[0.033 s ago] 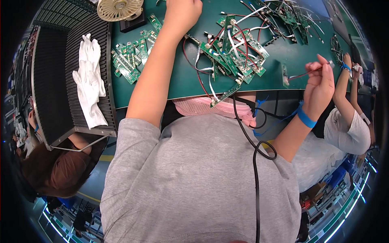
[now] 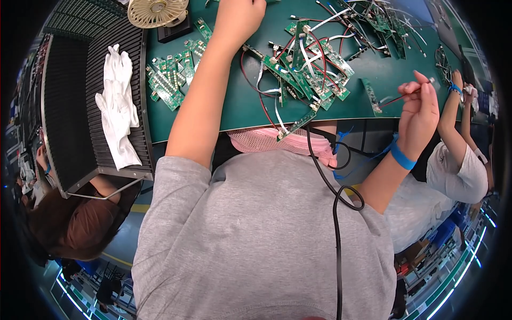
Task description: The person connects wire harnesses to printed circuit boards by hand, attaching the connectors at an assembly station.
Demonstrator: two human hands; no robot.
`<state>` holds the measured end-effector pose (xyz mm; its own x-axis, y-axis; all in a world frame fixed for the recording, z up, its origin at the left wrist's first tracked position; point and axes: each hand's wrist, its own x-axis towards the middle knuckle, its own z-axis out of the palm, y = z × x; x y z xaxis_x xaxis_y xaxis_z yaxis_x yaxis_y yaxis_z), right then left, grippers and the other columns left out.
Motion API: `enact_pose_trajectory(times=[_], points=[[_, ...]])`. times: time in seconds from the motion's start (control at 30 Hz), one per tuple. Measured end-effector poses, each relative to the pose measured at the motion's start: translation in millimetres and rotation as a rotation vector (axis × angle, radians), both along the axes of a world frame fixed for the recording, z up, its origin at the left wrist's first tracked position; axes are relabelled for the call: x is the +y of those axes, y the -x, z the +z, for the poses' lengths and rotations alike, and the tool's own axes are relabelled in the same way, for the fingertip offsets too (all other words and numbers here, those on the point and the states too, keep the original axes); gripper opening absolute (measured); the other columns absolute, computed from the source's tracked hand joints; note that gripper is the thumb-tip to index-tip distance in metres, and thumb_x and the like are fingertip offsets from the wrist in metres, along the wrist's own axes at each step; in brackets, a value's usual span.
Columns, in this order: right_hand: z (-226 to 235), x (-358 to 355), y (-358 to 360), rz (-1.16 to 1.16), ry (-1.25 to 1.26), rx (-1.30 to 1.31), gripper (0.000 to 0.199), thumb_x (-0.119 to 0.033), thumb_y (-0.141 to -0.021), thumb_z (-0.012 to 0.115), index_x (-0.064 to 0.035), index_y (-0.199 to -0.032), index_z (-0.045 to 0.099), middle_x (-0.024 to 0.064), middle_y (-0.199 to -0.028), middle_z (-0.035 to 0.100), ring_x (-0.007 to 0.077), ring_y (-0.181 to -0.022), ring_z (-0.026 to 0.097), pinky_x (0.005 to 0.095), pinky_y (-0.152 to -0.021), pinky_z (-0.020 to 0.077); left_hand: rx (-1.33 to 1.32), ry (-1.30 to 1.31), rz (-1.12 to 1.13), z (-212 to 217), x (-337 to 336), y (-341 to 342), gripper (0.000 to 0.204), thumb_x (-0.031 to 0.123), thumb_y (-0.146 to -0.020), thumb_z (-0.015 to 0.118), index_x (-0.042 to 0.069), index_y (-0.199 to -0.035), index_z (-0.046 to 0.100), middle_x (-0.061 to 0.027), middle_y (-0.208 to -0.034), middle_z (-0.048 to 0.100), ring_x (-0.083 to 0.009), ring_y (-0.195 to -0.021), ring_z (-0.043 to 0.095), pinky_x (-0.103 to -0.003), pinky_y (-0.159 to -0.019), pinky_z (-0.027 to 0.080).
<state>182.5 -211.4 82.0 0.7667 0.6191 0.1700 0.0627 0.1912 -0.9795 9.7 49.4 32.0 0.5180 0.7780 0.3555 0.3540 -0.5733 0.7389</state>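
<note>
My right hand [image 2: 418, 106] is closed, pinching a thin red-and-black cable [image 2: 393, 99] with a small pale connector at its end. From the cable a narrow green circuit board [image 2: 369, 96], slightly blurred, hangs near the table's front edge. My left hand [image 2: 240, 18] reaches to the top edge of the picture with its fingers curled. Its fingertips are cut off, so what they hold is hidden. Between my hands lies a tangled pile of green circuit boards [image 2: 304, 74] with red, black and white wires. Left of my left forearm are several loose boards [image 2: 168, 82].
A beige fan [image 2: 158, 12] stands at the far left of the green table [image 2: 240, 109]. White gloves [image 2: 118, 101] lie on a black ribbed rack [image 2: 96, 69]. More wired boards [image 2: 378, 24] sit at the back right. A black cable [image 2: 337, 229] hangs down my front. Co-workers sit on both sides.
The board hanging from my right hand has swung and tilted, its upper end shifting left. My right fingers have moved slightly left. My left hand has barely moved.
</note>
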Motion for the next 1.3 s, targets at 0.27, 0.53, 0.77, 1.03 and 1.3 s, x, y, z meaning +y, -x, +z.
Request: enact_pose_trajectory(times=[0.27, 0.53, 0.77, 1.03, 1.3], points=[[5, 17, 44, 0.193, 0.172, -0.003, 0.026, -0.015, -0.09, 0.046, 0.0052, -0.101, 0.056, -0.0025, -0.061, 0.041, 0.0033, -0.053, 0.035, 0.0166, -0.047, 0.0261, -0.995, 1.034, -0.996, -7, 5, 15, 0.011, 0.005, -0.082, 0.05, -0.002, -0.089, 0.054, -0.0085, -0.075, 0.058, -0.0151, -0.065, 0.057, -0.026, -0.059, 0.049], [15, 31, 72, 0.253, 0.269, -0.096, 0.02, -0.012, -0.086, 0.051, 0.0023, -0.094, 0.062, -0.0054, -0.058, 0.042, 0.0014, -0.053, 0.033, 0.0174, -0.046, 0.0222, -0.703, 1.535, -0.826, 44, -32, 26, 0.012, 0.001, -0.083, 0.05, -0.006, -0.091, 0.05, -0.0196, -0.075, 0.061, -0.0225, -0.062, 0.063, -0.026, -0.056, 0.053], [22, 39, 85, 0.236, 0.281, -0.142, 0.016, -0.009, -0.084, 0.056, 0.0021, -0.093, 0.063, -0.0051, -0.061, 0.047, 0.0013, -0.054, 0.035, 0.0167, -0.047, 0.0243, -0.927, 1.397, -0.956, 61, -47, 36, 0.017, -0.005, -0.082, 0.05, -0.006, -0.096, 0.041, -0.0284, -0.095, 0.057, -0.0327, -0.083, 0.062, -0.035, -0.071, 0.054], [30, 37, 91, 0.138, 0.35, -0.247, 0.019, -0.011, -0.085, 0.053, 0.0035, -0.095, 0.061, -0.0058, -0.06, 0.042, 0.0013, -0.053, 0.032, 0.0171, -0.047, 0.02, -0.351, 0.847, -0.863, 52, -75, 31, 0.042, -0.005, -0.084, 0.043, -0.002, -0.125, 0.036, -0.0154, -0.115, 0.052, -0.0206, -0.103, 0.055, -0.027, -0.081, 0.049], [28, 28, 80, 0.177, 0.317, -0.131, 0.013, -0.006, -0.083, 0.055, 0.0042, -0.089, 0.061, -0.001, -0.074, 0.058, 0.0006, -0.06, 0.042, 0.0138, -0.051, 0.0294, -0.28, 0.766, -0.915, 46, -82, 27, 0.037, -0.005, -0.082, 0.045, -0.003, -0.119, 0.046, -0.0146, -0.112, 0.054, -0.0179, -0.099, 0.056, -0.025, -0.079, 0.049]])
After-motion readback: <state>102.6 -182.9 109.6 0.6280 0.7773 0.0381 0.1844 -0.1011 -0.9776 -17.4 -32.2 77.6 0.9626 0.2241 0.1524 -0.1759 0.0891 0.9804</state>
